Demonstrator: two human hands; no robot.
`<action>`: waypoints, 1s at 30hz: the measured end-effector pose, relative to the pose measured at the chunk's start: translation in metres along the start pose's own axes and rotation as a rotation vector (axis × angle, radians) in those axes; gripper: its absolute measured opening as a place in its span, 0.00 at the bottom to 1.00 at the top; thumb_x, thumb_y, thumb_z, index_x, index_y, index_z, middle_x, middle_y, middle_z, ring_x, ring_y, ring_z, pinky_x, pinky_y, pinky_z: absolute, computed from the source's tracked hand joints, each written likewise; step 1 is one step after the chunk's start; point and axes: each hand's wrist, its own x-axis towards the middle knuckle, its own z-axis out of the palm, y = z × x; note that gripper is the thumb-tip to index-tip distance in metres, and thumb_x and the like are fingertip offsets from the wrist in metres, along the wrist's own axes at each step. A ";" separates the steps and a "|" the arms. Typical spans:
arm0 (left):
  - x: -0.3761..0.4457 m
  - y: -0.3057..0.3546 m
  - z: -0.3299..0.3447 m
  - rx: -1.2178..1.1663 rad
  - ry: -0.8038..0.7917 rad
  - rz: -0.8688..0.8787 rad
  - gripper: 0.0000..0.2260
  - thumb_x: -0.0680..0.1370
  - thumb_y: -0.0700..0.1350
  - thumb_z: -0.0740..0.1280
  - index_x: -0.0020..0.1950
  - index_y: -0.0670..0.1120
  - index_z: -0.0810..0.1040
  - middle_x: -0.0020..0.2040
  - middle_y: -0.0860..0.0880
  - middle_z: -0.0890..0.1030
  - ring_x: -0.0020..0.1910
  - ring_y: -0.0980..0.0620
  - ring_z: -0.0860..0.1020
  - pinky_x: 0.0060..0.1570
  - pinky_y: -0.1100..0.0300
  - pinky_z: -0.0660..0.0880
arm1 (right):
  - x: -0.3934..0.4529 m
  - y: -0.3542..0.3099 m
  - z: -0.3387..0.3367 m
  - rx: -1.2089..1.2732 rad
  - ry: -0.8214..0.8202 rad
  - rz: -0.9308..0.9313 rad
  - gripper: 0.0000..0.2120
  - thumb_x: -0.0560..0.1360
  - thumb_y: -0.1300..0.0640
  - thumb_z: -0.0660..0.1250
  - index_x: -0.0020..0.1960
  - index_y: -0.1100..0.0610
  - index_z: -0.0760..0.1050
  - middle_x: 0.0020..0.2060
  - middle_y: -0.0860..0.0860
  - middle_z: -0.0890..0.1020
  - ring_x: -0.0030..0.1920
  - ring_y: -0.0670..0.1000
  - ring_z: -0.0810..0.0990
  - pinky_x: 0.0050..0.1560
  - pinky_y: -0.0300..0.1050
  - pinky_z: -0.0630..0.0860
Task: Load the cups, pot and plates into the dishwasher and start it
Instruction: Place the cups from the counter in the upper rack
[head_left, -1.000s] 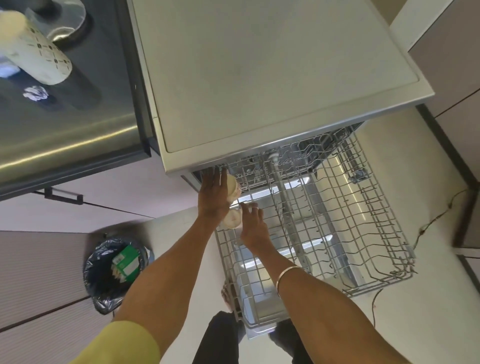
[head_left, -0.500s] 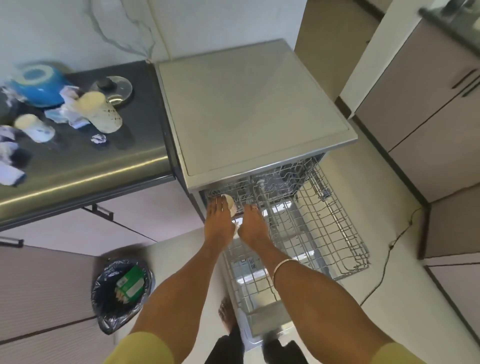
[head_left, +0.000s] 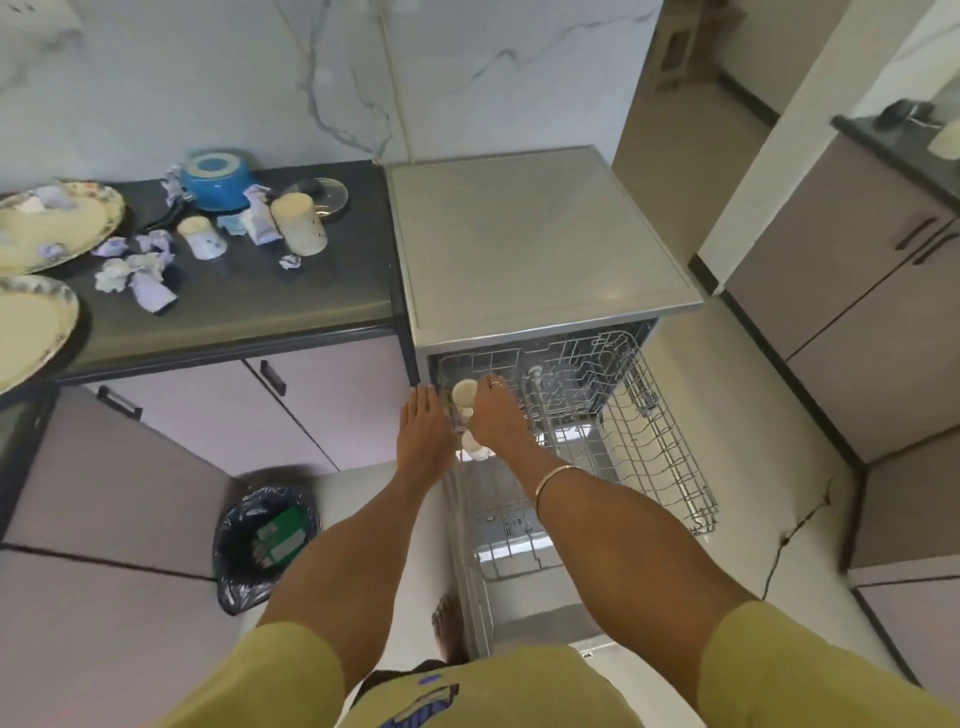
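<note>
While both arms reach fwd over the pulled-out upper rack (head_left: 649, 447) of the dishwasher (head_left: 530, 239), the right hand (head_left: 496, 418) lies against a cream cup (head_left: 464, 393) seated at the rack's left-rear corner; fingers partly curled by its side, firm grasp vs. mere touch can't be told. Left hand (head_left: 423, 434) rests flat, fingers straight, on the rack's left edge, holding nothing. Second pale cup (head_left: 471, 444) sits in the rack just nearer the person, betw. the two hands. Still on the dark counter (head_left: 291, 291), left of the machine: blue pot (head_left: 218, 179) at rear, glass lid (head_left: 319, 195) beside it, tall cream cup (head_left: 301, 226), small cup (head_left: 200, 244), two patterned plates (head_left: 47, 228) at far left, crumpled paper scraps (head_left: 135, 270) scattered among them. Lined bin (head_left: 265, 540) on floor below counter.
</note>
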 end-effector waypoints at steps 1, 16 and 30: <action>-0.005 -0.003 -0.005 -0.002 0.021 -0.007 0.30 0.82 0.43 0.62 0.79 0.38 0.51 0.79 0.39 0.53 0.79 0.40 0.49 0.78 0.46 0.47 | -0.002 -0.004 -0.001 -0.011 -0.002 -0.020 0.29 0.73 0.63 0.71 0.70 0.67 0.64 0.65 0.62 0.72 0.65 0.61 0.72 0.65 0.49 0.71; 0.003 -0.118 -0.075 -0.079 0.220 -0.171 0.23 0.85 0.43 0.49 0.79 0.37 0.50 0.80 0.39 0.51 0.79 0.42 0.48 0.78 0.48 0.48 | 0.021 -0.109 0.031 -0.027 0.055 -0.184 0.19 0.77 0.60 0.66 0.66 0.62 0.69 0.60 0.58 0.76 0.59 0.57 0.76 0.60 0.47 0.75; 0.077 -0.272 -0.171 -0.060 0.275 -0.185 0.24 0.84 0.41 0.52 0.78 0.35 0.53 0.79 0.38 0.54 0.79 0.42 0.50 0.78 0.48 0.49 | 0.116 -0.255 0.065 0.028 0.164 -0.211 0.18 0.78 0.62 0.65 0.66 0.64 0.68 0.58 0.62 0.76 0.59 0.61 0.75 0.61 0.50 0.74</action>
